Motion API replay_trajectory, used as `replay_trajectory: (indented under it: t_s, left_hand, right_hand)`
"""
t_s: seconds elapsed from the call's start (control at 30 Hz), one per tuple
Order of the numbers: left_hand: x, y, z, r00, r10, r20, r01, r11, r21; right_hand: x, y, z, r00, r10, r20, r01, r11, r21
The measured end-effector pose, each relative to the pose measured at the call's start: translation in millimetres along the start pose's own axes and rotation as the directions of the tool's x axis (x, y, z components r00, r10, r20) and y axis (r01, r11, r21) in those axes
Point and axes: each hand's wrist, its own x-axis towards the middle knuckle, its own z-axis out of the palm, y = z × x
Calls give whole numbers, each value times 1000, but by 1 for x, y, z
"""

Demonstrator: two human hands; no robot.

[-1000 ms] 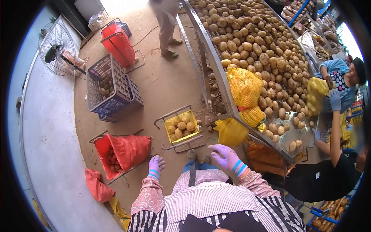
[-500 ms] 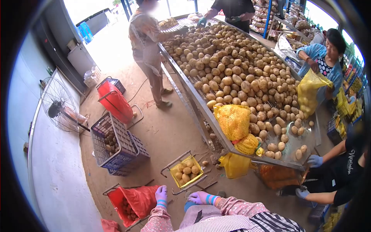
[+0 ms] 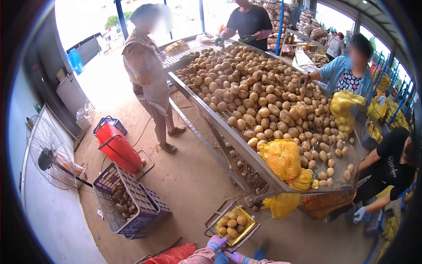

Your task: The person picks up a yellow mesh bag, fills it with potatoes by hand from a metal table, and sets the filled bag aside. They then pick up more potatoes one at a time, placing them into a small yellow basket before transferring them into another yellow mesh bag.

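My left hand (image 3: 216, 242), in a purple glove, closes on the near edge of a metal frame (image 3: 250, 234). My right hand (image 3: 236, 257), gloved too, is at the frame's near corner, its fingers around the bar and partly hidden at the bottom of the view. A yellow bag (image 3: 244, 236) hangs open in the frame with several potatoes (image 3: 232, 223) inside. Left of my hands lies a red bag (image 3: 173, 255), cut off by the lower edge. A full yellow mesh bag (image 3: 281, 159) rests on the near edge of the sorting table (image 3: 263, 174).
Potatoes (image 3: 263, 112) cover the table. People stand around it: one at left (image 3: 147, 75), one behind (image 3: 250, 24), one at right (image 3: 351, 75), one in black (image 3: 389, 165). Plastic baskets (image 3: 127, 220), a red bag (image 3: 118, 147) and a fan (image 3: 50, 158) are at left.
The view has tilted up. Both my hands have come together at the metal frame and closed on it. The person at right now reaches into the potatoes; the one in black has drawn back from the table.
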Motion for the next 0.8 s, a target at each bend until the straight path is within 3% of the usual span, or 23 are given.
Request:
replay_trajectory:
  t_s: [0.13, 0.23, 0.3, 0.47, 0.5, 0.57, 0.8]
  left_hand:
    - [0, 19, -9, 994, -39, 103, 34, 998, 50]
    - [13, 9, 6, 996, -70, 64, 65, 995, 78]
    - [8, 10, 7, 1000, 21, 9, -22, 991, 131]
    - [-13, 26, -4, 996, -65, 64, 51, 978, 200]
    - [-12, 23, -1, 995, -57, 85, 41, 982, 186]
    - [-12, 20, 2, 993, -47, 108, 28, 985, 169]
    - [-8, 6, -26, 985, 13, 172, -15, 1000, 11]
  right_hand:
    - [-16, -11, -2, 991, -76, -110, 76, 997, -6]
    - [-8, -18, -5, 993, -33, -113, 19, 992, -129]
    - [-7, -18, -6, 994, 1, -107, -23, 978, -207]
    - [-13, -20, 5, 994, 90, -66, -109, 913, -392]
    - [-17, -20, 8, 992, 109, -64, -126, 896, -425]
    - [-59, 10, -58, 987, 146, -66, -159, 854, -495]
    - [-89, -5, -43, 952, 301, -54, -236, 610, -756]
